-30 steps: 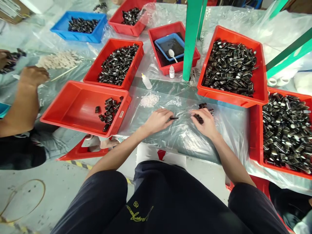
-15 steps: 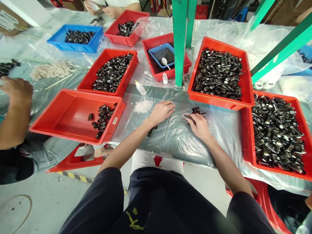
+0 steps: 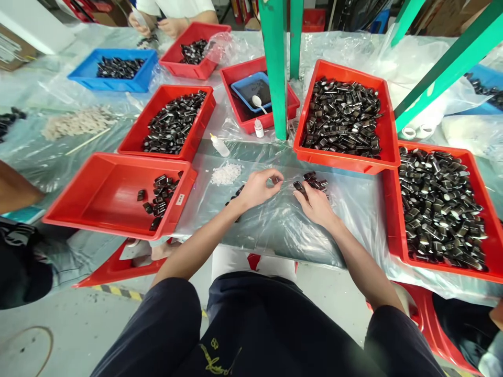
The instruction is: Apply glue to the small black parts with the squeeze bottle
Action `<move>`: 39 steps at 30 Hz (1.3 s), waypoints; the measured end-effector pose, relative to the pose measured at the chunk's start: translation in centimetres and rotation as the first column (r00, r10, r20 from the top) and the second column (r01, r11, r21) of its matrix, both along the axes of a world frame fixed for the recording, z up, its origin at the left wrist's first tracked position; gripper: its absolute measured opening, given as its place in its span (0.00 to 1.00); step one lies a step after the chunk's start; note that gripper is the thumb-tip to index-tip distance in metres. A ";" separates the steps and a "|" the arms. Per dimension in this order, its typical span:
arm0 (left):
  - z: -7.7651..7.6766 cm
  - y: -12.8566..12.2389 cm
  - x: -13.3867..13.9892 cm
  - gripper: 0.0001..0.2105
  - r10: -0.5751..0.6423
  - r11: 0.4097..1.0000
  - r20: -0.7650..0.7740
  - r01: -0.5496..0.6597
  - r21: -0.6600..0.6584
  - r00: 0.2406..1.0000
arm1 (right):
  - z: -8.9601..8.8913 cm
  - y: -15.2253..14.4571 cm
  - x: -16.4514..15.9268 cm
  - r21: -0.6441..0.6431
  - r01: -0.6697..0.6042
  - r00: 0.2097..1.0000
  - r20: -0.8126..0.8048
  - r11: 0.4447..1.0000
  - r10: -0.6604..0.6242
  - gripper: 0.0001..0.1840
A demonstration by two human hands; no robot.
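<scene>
Table [image 3: 283, 228], post [image 3: 275, 68] before bin [image 3: 293, 107], left hand [image 3: 259, 188] curled, contents unclear, right hand [image 3: 317, 205] pinching piece [image 3: 299, 188]

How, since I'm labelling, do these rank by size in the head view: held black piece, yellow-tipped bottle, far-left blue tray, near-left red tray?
Near-left red tray
Far-left blue tray
Yellow-tipped bottle
Held black piece

a small, glossy black piece [image 3: 299, 187] is held at a slant in the right hand [image 3: 317, 205]; similar pieces [image 3: 315, 180] are loosely heaped just beside it, and dark pieces [image 3: 234, 196] farther left are partly hidden.
</scene>
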State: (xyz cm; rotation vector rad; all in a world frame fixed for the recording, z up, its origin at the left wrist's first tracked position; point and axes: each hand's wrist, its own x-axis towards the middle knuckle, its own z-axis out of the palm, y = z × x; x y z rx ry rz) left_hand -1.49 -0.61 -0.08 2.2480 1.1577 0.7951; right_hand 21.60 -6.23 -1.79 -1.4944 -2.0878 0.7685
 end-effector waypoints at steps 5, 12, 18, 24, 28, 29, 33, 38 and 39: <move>1.4 -2.3 0.4 0.07 -0.037 0.999 0.186 0.030 0.043 0.982 | 0.0 -0.1 -0.1 -0.010 -0.061 0.978 -0.203 0.998 0.057 0.17; 2.2 -3.4 0.4 0.06 -0.025 0.991 0.305 0.064 -0.120 0.952 | -0.1 -0.5 -0.4 -0.108 -0.218 0.866 -0.480 0.970 0.141 0.26; 1.8 -3.6 0.1 0.13 0.060 0.977 0.388 0.027 -0.213 0.920 | -0.1 -0.5 -0.4 -0.135 -0.252 0.868 -0.469 0.958 0.162 0.28; 1.4 -3.4 0.1 0.18 0.133 0.953 0.475 0.020 -0.303 0.870 | 0.4 -0.7 -0.7 -0.125 -0.280 0.897 -0.387 0.952 0.214 0.27; 1.7 -3.5 0.1 0.17 0.122 0.935 0.490 0.066 -0.350 0.863 | 0.3 -0.6 -0.7 -0.128 -0.319 0.886 -0.393 0.939 0.248 0.27; 1.8 -3.4 0.0 0.17 0.123 0.932 0.486 0.067 -0.355 0.865 | 0.3 -0.6 -0.7 -0.132 -0.323 0.885 -0.392 0.937 0.250 0.27; 1.7 -3.2 -0.2 0.19 0.129 0.929 0.468 0.058 -0.365 0.874 | 0.4 -0.6 -0.8 -0.145 -0.328 0.889 -0.382 0.934 0.253 0.27; 1.4 -3.1 -0.5 0.17 0.108 0.912 0.476 0.104 -0.398 0.873 | 0.4 -0.6 -0.8 -0.141 -0.345 0.886 -0.375 0.928 0.273 0.26; 1.4 -3.1 -0.5 0.16 0.104 0.907 0.472 0.111 -0.406 0.876 | 0.4 -0.6 -0.8 -0.145 -0.347 0.888 -0.370 0.927 0.274 0.26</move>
